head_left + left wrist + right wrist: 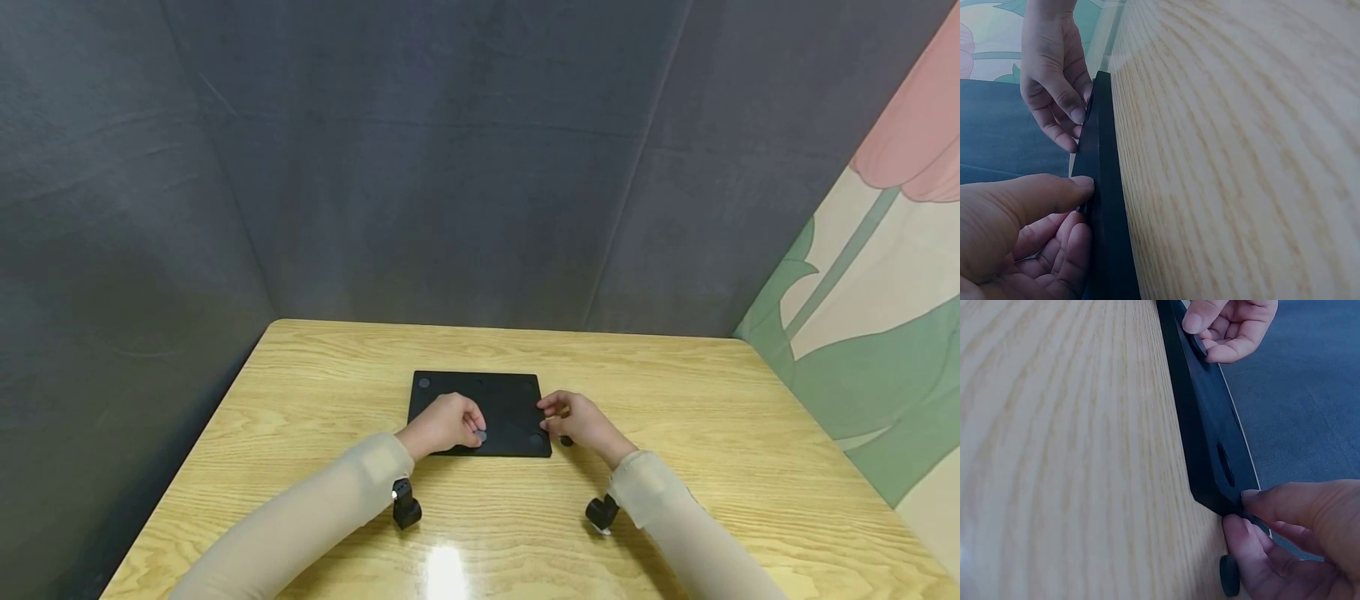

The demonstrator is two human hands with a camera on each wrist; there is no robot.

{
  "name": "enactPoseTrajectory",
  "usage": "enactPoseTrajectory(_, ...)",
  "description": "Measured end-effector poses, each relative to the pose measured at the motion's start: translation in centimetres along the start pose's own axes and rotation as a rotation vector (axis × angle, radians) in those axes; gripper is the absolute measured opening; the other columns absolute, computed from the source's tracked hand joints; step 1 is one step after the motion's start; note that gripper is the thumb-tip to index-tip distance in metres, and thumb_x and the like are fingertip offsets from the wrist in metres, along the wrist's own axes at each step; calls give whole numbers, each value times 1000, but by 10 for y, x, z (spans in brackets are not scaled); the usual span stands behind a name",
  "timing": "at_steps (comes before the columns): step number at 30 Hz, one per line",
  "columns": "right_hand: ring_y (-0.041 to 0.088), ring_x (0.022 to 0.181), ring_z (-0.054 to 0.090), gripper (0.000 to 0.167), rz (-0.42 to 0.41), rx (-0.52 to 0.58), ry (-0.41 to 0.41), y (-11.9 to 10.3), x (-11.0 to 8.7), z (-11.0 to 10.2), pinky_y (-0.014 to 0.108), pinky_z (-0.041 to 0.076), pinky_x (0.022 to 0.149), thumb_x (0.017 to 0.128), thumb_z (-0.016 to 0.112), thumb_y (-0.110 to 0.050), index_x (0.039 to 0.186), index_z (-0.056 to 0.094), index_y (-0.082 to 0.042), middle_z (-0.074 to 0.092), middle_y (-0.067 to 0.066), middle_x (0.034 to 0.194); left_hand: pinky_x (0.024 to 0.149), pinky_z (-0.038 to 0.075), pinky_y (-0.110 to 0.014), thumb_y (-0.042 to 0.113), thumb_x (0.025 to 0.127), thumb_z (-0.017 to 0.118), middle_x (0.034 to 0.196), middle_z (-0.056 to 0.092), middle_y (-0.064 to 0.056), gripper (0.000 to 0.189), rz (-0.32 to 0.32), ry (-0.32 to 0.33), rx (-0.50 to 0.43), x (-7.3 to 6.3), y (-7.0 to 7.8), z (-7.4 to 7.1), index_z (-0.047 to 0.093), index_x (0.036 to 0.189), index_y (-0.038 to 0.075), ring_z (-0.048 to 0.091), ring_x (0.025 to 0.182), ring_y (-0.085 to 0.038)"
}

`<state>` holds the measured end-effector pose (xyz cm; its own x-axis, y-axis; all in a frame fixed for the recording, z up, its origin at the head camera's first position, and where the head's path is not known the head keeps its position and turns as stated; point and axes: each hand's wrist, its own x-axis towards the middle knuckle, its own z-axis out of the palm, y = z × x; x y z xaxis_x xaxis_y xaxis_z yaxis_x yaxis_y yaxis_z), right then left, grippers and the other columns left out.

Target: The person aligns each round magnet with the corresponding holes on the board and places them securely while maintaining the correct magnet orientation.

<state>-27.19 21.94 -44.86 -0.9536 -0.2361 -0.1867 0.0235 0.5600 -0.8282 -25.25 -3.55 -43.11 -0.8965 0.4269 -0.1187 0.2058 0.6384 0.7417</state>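
Observation:
A thin black rectangular panel point(512, 404) lies flat on the wooden table, with round spots near its corners. Over its front left part, my left hand point(448, 421) pinches a small round grey disc point(482, 436) between thumb and fingers, close over the surface. My right hand point(585, 423) is at the panel's right edge, its thumb and fingertips gripping near the front corner in the right wrist view. Beside those fingers is another small dark disc point(1229, 575), right of the panel. In the left wrist view the left thumb point(1082, 182) partly hides its disc.
The wooden table point(330, 367) extends around the panel. Dark curtains point(450, 167) hang behind it and on the left, and a wall with a painted flower point(862, 333) stands at right. A black wrist camera point(406, 505) hangs from the left sleeve, another point(602, 512) from the right.

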Motion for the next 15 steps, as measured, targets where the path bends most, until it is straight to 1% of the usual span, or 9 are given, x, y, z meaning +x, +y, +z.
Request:
enactPoseTrajectory(7,16,84,63,30,-33,1,-21,0,-1,-1,31,54,71,87,60,9,117,58,6,58,15,101,63,47,-22,2,77,78,75,62,2,13,11,2,5,-1,1,0,68,81,8,55,68,-11)
enactPoseTrajectory(15,16,84,63,30,-32,-4,-19,1,0,-2,31,54,71,87,61,8,117,59,5,58,15,102,63,47,-22,3,77,79,75,62,2,13,11,6,7,0,0,0,68,81,9,55,68,-11)
